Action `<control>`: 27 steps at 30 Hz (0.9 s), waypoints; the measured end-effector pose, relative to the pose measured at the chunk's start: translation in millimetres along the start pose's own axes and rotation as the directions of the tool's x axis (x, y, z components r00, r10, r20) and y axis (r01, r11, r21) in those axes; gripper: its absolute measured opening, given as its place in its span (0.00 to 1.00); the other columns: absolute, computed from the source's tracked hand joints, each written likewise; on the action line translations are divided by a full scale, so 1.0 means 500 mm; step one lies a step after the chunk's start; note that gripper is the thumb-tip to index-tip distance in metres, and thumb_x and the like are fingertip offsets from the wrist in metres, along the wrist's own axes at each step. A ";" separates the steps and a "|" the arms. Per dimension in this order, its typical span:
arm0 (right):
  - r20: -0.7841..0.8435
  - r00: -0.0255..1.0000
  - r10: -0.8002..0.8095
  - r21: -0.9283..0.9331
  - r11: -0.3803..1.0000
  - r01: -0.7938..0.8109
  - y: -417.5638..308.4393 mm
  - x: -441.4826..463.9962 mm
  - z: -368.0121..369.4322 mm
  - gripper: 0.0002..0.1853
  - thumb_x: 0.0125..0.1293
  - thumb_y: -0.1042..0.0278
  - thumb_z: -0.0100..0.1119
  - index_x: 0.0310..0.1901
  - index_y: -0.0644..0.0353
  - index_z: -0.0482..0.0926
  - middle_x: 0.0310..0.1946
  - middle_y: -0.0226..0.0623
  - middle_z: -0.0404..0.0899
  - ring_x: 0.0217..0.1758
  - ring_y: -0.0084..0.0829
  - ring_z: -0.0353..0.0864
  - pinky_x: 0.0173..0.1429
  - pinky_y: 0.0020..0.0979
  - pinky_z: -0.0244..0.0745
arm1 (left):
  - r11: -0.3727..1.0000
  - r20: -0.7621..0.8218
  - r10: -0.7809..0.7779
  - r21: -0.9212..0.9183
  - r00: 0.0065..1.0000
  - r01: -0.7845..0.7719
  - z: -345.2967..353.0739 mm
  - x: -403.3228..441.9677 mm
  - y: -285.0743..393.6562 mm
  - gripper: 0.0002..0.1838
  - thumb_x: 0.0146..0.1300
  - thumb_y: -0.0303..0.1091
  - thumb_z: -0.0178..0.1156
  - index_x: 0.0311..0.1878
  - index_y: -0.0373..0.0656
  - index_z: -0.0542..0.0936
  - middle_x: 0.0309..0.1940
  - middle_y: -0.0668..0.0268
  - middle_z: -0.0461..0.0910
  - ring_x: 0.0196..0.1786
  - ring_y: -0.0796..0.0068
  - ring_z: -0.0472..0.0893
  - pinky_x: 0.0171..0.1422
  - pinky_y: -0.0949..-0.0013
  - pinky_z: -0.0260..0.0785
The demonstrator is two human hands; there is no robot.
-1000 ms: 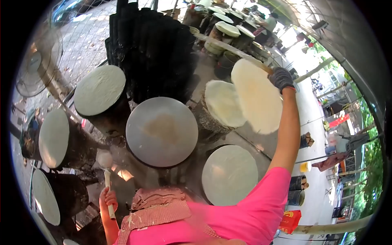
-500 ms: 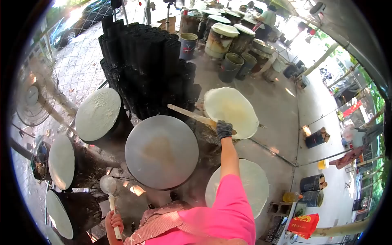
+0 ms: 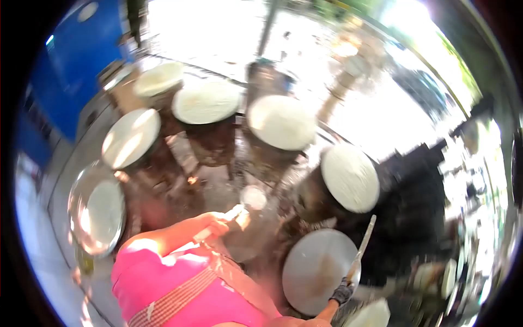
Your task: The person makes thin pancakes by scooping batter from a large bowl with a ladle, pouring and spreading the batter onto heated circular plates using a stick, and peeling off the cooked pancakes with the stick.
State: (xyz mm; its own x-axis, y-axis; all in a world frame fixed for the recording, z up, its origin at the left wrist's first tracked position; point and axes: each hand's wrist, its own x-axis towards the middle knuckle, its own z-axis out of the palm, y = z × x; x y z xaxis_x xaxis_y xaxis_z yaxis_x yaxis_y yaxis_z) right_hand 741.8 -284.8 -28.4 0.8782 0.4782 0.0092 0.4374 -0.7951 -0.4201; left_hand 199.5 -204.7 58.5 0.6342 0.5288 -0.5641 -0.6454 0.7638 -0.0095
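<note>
My left hand (image 3: pixel 215 224), bare, is wrapped round the handle of a ladle with a round pale bowl (image 3: pixel 253 197), held in front of my body. In a dark glove, my right hand (image 3: pixel 343 291) grips a long flat wooden stick (image 3: pixel 366 240) that points up and away. That hand is over the right edge of a grey round griddle (image 3: pixel 305 267), which has a brownish patch in its middle. Beyond it stands a griddle covered with a white sheet of batter (image 3: pixel 350 179). Another pale sheet (image 3: pixel 370 315) lies below my right hand, partly cut off.
Several drum stoves with white-covered tops curve round in front, such as a white top (image 3: pixel 282 122) and a sunlit one (image 3: pixel 131 139). A shiny metal basin (image 3: pixel 73 210) holds something white at left. Black stacked cylinders (image 3: pixel 408 218) stand at right, blurred. A blue wall (image 3: pixel 76 71) rises behind.
My view has swung left, bringing in more stoves, the basin and the blue wall. The gloved hand with the stick has moved from the batter-covered top at right to the grey griddle's edge.
</note>
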 end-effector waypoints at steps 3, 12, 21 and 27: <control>0.399 0.878 -0.266 0.534 0.845 0.013 -0.184 -0.043 0.203 0.11 0.51 0.61 0.56 0.29 0.60 0.75 0.18 0.31 0.71 0.21 0.27 0.64 0.29 0.32 0.62 | 0.961 0.125 -0.216 -0.148 0.968 0.234 -0.059 -0.034 0.096 0.06 0.63 0.36 0.42 0.31 0.47 0.64 0.13 0.74 0.56 0.11 0.89 0.55 0.11 0.84 0.48; 0.348 0.497 -0.795 0.221 0.585 0.780 -0.875 -0.453 0.372 0.19 0.53 0.51 0.50 0.27 0.62 0.75 0.25 0.49 0.75 0.32 0.45 0.75 0.37 0.39 0.68 | 0.934 -0.030 0.090 -0.346 0.995 -0.095 -0.289 -0.261 0.299 0.17 0.58 0.38 0.47 0.15 0.48 0.60 0.08 0.74 0.53 0.10 0.83 0.54 0.10 0.79 0.46; 0.461 0.226 -0.858 0.060 0.284 0.957 -1.022 -0.642 0.373 0.24 0.53 0.42 0.47 0.35 0.57 0.75 0.26 0.46 0.76 0.31 0.44 0.75 0.36 0.39 0.70 | 0.823 -0.205 0.252 -0.468 0.946 -0.321 -0.341 -0.346 0.375 0.20 0.58 0.40 0.46 0.11 0.51 0.55 0.06 0.75 0.50 0.07 0.84 0.51 0.08 0.80 0.43; 0.544 -0.123 -0.830 0.245 0.017 0.969 -1.194 -0.707 0.519 0.18 0.55 0.53 0.48 0.42 0.56 0.72 0.33 0.45 0.75 0.33 0.45 0.74 0.38 0.38 0.69 | 0.739 -0.055 0.334 -0.604 0.941 -0.298 -0.320 -0.291 0.376 0.21 0.58 0.42 0.44 0.10 0.51 0.56 0.06 0.75 0.52 0.07 0.84 0.52 0.09 0.80 0.44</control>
State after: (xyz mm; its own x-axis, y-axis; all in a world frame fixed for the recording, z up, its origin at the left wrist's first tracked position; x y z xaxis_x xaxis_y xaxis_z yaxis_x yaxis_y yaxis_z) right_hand 120.2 117.8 -16.3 -0.5765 0.8040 -0.1460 0.8112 0.5416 -0.2204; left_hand -82.1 -197.4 6.8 0.3575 0.7324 -0.5794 -0.9232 0.1834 -0.3378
